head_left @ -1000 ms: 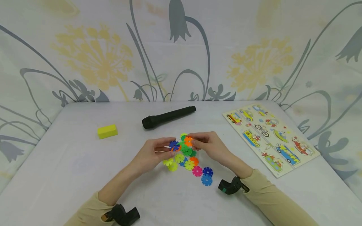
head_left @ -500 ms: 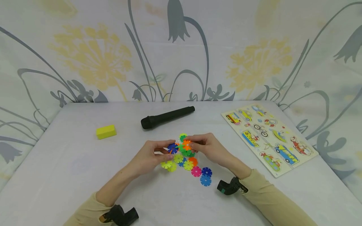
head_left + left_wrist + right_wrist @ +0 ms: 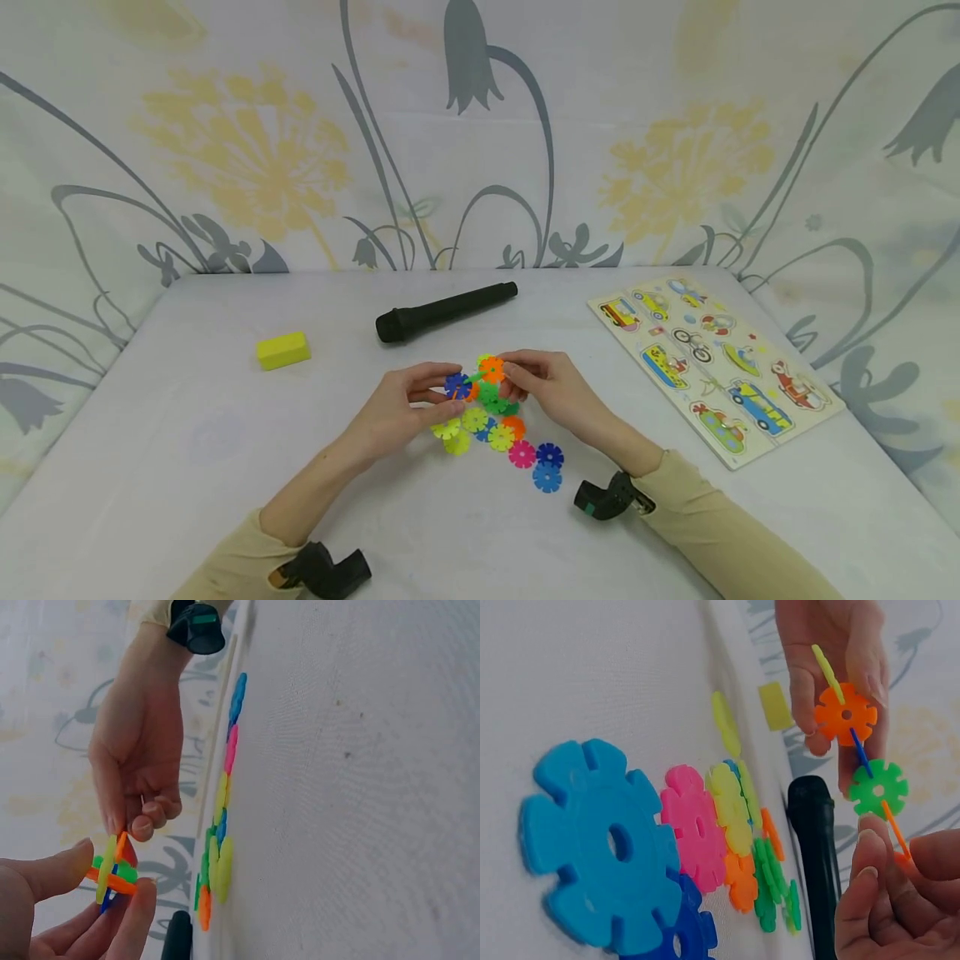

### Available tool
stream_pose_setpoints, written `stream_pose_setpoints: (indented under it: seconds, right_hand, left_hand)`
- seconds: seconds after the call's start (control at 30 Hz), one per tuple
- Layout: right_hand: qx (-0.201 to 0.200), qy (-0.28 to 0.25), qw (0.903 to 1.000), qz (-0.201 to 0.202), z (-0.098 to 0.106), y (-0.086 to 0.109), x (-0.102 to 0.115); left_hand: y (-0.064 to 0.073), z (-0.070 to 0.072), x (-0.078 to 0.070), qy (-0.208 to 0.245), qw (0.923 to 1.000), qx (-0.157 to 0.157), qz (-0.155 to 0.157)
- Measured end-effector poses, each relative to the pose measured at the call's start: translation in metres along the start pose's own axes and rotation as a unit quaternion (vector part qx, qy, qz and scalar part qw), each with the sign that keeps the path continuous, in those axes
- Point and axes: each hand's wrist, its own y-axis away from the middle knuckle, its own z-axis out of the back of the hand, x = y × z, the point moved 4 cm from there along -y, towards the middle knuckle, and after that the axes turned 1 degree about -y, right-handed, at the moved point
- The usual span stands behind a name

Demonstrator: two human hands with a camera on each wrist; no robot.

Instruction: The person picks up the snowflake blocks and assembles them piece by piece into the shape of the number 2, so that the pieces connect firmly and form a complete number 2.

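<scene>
My left hand (image 3: 405,412) pinches the linked slotted discs (image 3: 829,712) above the loose discs (image 3: 501,437); my right hand (image 3: 555,390) pinches the end orange disc (image 3: 487,367), apparently seating it in the green disc (image 3: 893,785), next calling for a straight, steady push

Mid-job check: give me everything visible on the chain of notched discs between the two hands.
The chain shows five thin, plastic-looking notched discs joined at their edges: a yellow disc, an orange disc, a dark blue disc, a green disc and an end orange disc. Neighbours sit crosswise; center holes show. The left hand grips its yellow-and-orange portion; the right hand pinches the end orange disc. It is held above the table.
</scene>
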Motion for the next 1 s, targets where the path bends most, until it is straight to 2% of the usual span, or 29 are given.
stream_pose_setpoints:
  seconds: [0.37,0.67,1.0]
  right_hand:
    - [0.002,-0.038,0.9991,-0.017,0.002,0.002,0.001]
    - [0.029,-0.074,0.9968,-0.004,0.000,0.003,0.004]
    - [0.068,-0.100,0.9926,-0.007,-0.008,0.005,0.004]
  left_hand:
    - [0.000,-0.005,0.000,0.032,0.9987,0.030,0.028]
    - [-0.001,-0.007,-0.002,0.070,0.9957,0.060,0.009]
    - [0.001,-0.008,-0.003,0.031,0.9983,0.044,-0.022]
